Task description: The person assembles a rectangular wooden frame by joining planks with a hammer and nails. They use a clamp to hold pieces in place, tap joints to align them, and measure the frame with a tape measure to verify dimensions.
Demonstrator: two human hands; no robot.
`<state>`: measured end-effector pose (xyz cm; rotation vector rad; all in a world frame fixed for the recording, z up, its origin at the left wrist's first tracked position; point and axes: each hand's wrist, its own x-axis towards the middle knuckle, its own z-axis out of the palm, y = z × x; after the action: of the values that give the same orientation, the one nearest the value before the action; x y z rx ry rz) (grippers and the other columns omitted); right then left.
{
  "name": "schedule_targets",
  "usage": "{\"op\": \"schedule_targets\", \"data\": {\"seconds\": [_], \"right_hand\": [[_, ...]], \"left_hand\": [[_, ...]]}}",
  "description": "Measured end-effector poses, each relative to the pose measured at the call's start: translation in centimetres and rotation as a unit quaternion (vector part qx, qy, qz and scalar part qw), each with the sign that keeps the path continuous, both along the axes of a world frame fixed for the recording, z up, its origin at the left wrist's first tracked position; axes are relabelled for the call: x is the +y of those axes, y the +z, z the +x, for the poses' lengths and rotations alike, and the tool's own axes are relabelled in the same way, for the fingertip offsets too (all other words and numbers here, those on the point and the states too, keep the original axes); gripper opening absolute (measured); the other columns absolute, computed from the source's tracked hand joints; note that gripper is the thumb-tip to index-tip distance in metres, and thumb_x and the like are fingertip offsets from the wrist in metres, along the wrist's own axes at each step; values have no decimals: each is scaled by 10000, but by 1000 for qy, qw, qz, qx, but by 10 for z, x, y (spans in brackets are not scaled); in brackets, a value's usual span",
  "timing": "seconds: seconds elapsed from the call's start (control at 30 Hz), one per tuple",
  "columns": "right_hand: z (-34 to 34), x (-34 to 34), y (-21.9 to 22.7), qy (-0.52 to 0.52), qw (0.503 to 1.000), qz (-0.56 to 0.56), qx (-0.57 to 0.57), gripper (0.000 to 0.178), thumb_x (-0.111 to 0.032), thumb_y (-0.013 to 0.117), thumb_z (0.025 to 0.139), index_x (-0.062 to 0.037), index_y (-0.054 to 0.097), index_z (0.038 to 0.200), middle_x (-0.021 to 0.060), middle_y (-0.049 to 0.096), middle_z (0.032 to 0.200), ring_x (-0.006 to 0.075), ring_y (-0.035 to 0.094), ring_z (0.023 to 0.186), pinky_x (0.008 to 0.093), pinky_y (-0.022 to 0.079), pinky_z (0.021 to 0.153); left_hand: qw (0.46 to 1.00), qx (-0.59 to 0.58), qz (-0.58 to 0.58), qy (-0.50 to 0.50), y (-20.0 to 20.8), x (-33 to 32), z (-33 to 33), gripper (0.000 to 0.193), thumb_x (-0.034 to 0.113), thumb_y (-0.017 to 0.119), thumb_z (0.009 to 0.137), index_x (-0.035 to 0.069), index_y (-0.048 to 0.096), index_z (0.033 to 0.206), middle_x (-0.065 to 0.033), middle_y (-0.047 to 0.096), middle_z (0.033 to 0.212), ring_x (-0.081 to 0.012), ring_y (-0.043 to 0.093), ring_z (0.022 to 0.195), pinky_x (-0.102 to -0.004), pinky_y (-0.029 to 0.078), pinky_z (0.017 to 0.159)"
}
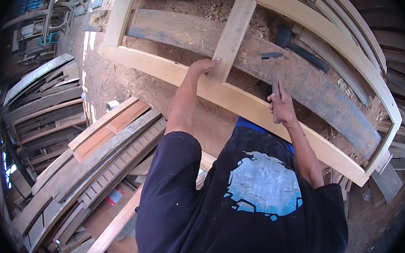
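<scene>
A large pale wooden frame (279, 112) lies in front of me across a worn plank. Between its two long rails runs a short crosspiece (234, 38). My left hand (202, 68) grips the crosspiece's left edge close to the near rail, thumb on top, its other fingers mostly hidden. In my right hand (283, 106) is a hammer (276, 80), held by the handle above the near rail. The hammer's dark head points away from me, to the right of the crosspiece and apart from it.
The worn plank (309, 94) runs under the frame, with wood shavings around it. A dark tool (308, 57) lies beyond the plank, right of the crosspiece. Stacked boards (110, 152) fill the lower left, and more timber (52, 95) lies farther left. Curved wooden pieces lean at the far right.
</scene>
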<state>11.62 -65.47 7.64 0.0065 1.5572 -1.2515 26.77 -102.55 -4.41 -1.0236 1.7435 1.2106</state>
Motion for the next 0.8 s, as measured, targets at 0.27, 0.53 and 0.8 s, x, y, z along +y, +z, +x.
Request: {"op": "schedule_targets", "data": {"seconds": [0.27,0.53,0.8], "right_hand": [[56,-20,-3,-143,988,-9,-53,482,-138,470,1041,-80,350,1504,24,556,845,83,533,597,264,485,501],[118,-105,-5,-168,984,6,-52,430,-140,481,1038,-61,390,1451,32,552,817,93,541,579,260,484,484],[148,-134,-15,-226,972,33,-47,533,-161,490,1038,-95,323,1539,21,554,812,88,542,571,257,481,482]], "left_hand": [[996,48,-69,-16,-26,-3,16,903,725,328,980,-56,557,1370,-199,609,1364,-324,564,1272,-419,406,1088],[990,75,-39,-115,28,7,-4,901,688,242,1010,-82,538,1373,-230,623,1324,-315,585,1232,-421,432,1049],[989,103,83,-68,-12,-8,2,794,605,243,1053,-55,544,1376,-193,653,1265,-288,613,1139,-423,480,977]]}}
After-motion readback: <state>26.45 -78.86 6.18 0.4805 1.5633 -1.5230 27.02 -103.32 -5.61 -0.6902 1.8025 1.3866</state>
